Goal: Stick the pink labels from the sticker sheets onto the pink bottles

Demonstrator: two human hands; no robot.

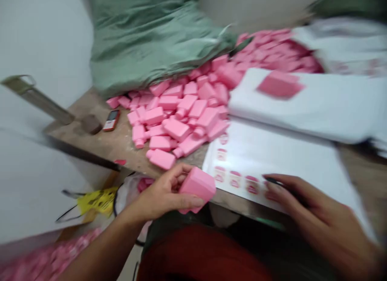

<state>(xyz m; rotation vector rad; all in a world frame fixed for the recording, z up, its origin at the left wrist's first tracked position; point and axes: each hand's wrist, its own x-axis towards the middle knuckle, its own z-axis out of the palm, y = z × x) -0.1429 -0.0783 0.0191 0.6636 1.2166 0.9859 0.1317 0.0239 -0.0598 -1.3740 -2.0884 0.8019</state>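
Observation:
My left hand (160, 194) grips a flat pink plastic bottle (198, 187) at the table's near edge, its fingers wrapped around the far side. A sheet of small pink-and-white printed labels (234, 180) lies to the right, and my right hand (317, 216) rests on it with the fingertips by the label row. Something thin and dark sits under those fingers, too blurred to name. A large loose pile of pink bottles (178, 119) spreads over the wooden table (90, 130) beyond both hands.
A green woven sack (145, 43) slumps behind the pile. A white stack (326, 105) carries one pink bottle (279, 84). A mobile phone (111, 120) and a hammer (39, 99) lie at left. Below the table are a yellow bag (98, 200) and more pink bottles (48, 257).

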